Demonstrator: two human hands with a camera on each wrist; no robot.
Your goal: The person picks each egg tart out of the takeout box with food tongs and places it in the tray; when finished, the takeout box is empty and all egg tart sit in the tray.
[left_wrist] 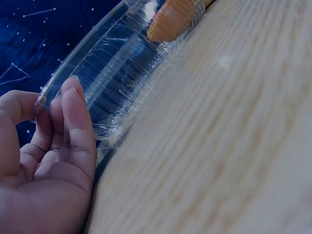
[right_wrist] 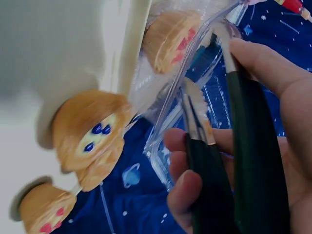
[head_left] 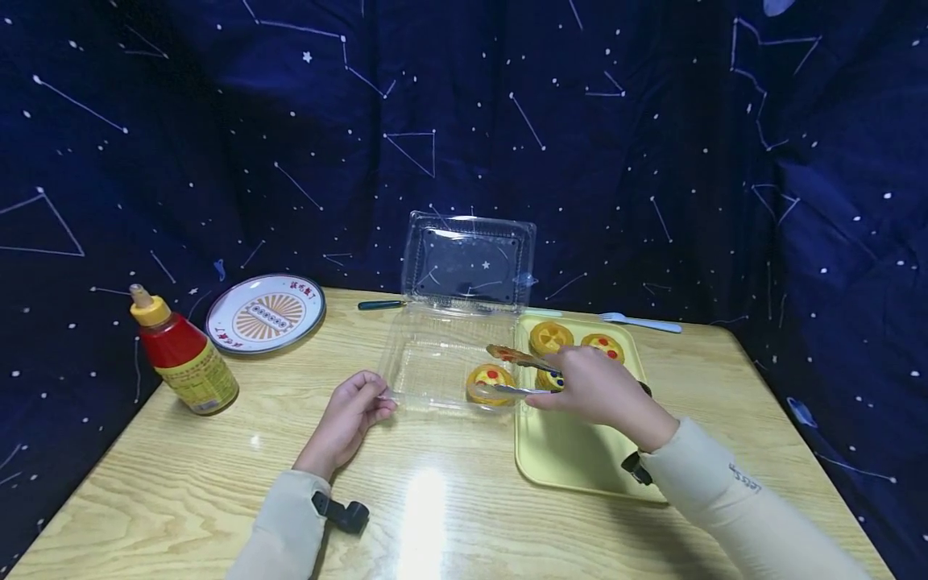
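Both hands work: left hand (head_left: 353, 411) pinches the clear box (head_left: 435, 354) corner, right hand (head_left: 590, 389) grips tongs (head_left: 518, 374).

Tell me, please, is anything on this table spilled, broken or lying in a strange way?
Nothing stands out. The clear box lies open with one tart inside, the other tarts sit upright on the yellow tray, and the sauce bottle stands capped.

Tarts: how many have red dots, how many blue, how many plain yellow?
Red dots: 2, one in the clear box, one on the tray
Blue dots: 1
Plain yellow: 1
Total: 4 tarts
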